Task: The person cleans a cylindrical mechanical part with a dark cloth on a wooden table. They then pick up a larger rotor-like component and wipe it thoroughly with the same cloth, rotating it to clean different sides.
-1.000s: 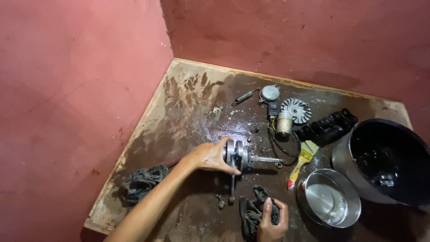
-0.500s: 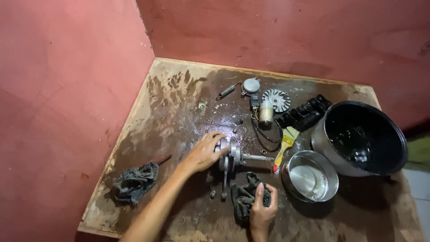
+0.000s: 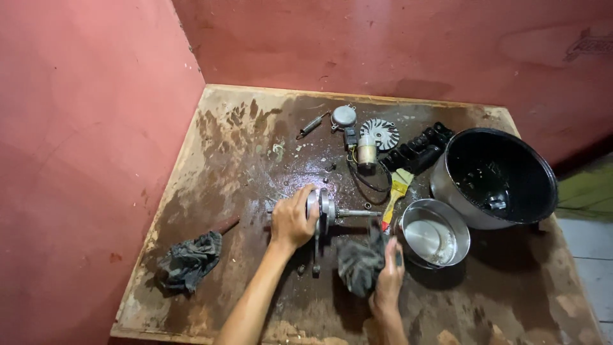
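Observation:
A metal crankshaft (image 3: 327, 214) with a connecting rod hanging toward me lies on the oily wooden table (image 3: 223, 153). My left hand (image 3: 292, 219) grips its left web and holds it in place. My right hand (image 3: 389, 271) clutches a dark rag (image 3: 359, 260) lifted just below the crankshaft's right shaft end. Whether the rag touches the shaft is unclear.
A second rag (image 3: 187, 260) lies at the table's left. A small steel bowl (image 3: 433, 233) and a large black pot (image 3: 495, 177) stand to the right. A yellow brush (image 3: 396, 191), a finned pulley (image 3: 378, 133), a small motor with wires (image 3: 365, 155) and black part (image 3: 418, 149) lie behind. Red walls enclose the corner.
My right hand has lifted the rag off the table and brought it up toward the crankshaft. My left hand shifted its grip on the crank web. The camera view drifted right.

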